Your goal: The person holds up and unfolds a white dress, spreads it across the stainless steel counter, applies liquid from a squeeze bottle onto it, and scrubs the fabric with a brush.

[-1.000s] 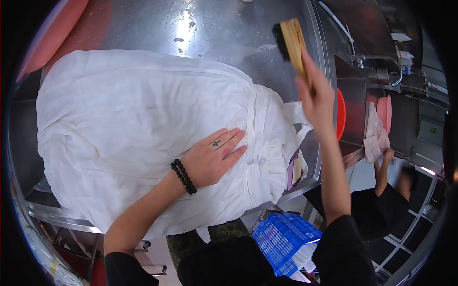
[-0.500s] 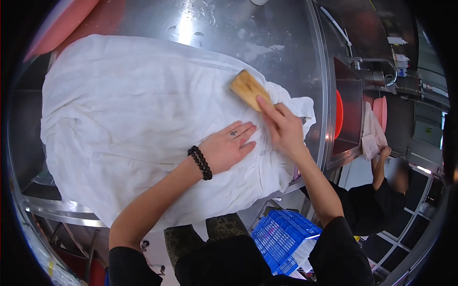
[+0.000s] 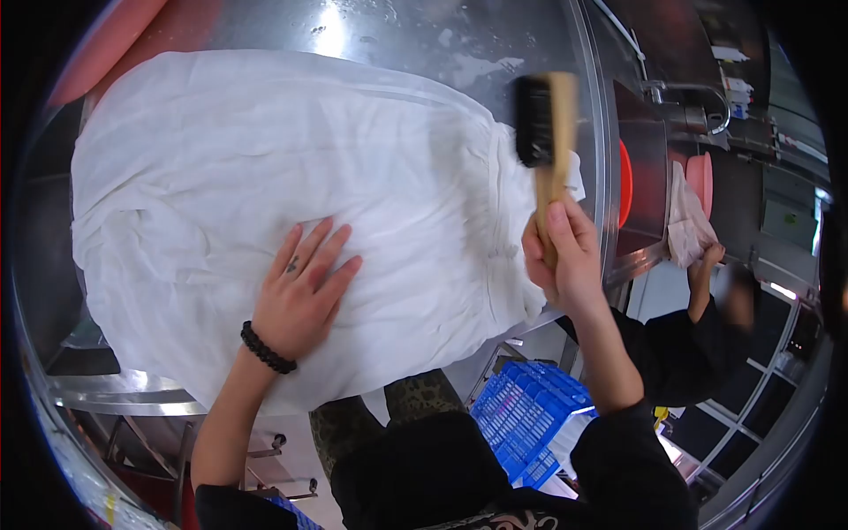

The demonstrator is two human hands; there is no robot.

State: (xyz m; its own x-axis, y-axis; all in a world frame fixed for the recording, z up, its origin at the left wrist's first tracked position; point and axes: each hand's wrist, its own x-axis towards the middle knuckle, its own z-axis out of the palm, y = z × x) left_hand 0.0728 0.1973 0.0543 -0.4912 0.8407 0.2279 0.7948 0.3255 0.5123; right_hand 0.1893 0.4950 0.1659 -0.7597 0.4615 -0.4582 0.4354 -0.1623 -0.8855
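A white cloth garment (image 3: 380, 168) lies spread over the steel worktop, with gathered folds at its right end. My left hand (image 3: 305, 296) rests on the cloth's lower middle, fingers spread, holding nothing. My right hand (image 3: 570, 252) grips the handle of a wooden scrub brush (image 3: 558, 132) with dark bristles. The brush is raised above the cloth's right end, turned on its side so the bristles face left. It is slightly blurred.
The steel worktop (image 3: 424, 35) is wet behind the cloth. A pink basin (image 3: 106, 44) stands at upper left. On the right are a sink with a red basin (image 3: 625, 185) and a tap (image 3: 707, 93). A blue crate (image 3: 521, 415) sits below; another person (image 3: 698, 327) holds pale cloth.
My right hand has lifted the brush off the cloth and turned it, moving right. My left hand has slid left and down across the cloth.
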